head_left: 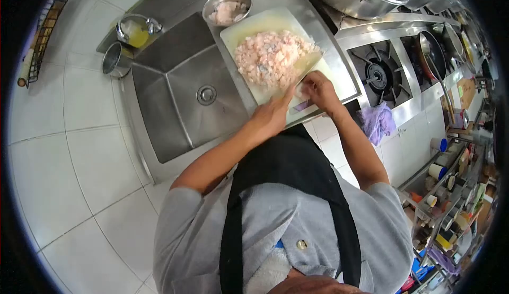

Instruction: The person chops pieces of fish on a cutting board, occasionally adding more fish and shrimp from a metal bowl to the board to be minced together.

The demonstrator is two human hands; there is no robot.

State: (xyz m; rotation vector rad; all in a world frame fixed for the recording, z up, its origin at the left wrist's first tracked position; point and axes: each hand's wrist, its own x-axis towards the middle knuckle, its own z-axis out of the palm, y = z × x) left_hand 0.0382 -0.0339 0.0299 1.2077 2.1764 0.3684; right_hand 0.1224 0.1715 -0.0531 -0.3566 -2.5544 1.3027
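A white cutting board (pixel 252 84) carries a heap of chopped pale pink meat (pixel 268 55). My left hand (pixel 271 115) is closed at the near end of a broad knife (pixel 309 63), whose blade slants up and right along the heap's right side. Close beside it, my right hand (pixel 321 91) has its fingers curled together over a small pale piece (pixel 300 92) at the board's near right part; the fingertips are partly hidden. A purple item (pixel 302 106) lies just below the hands, near the board's front edge.
A metal bowl with pale pieces (pixel 228 7) stands beyond the board. Left is a steel sink (pixel 183 92), with a metal cup (pixel 117 59) and a container of yellow liquid (pixel 135 31) near its corner. Right are gas burners (pixel 377 75), pans, large pots and a purple cloth (pixel 377 123).
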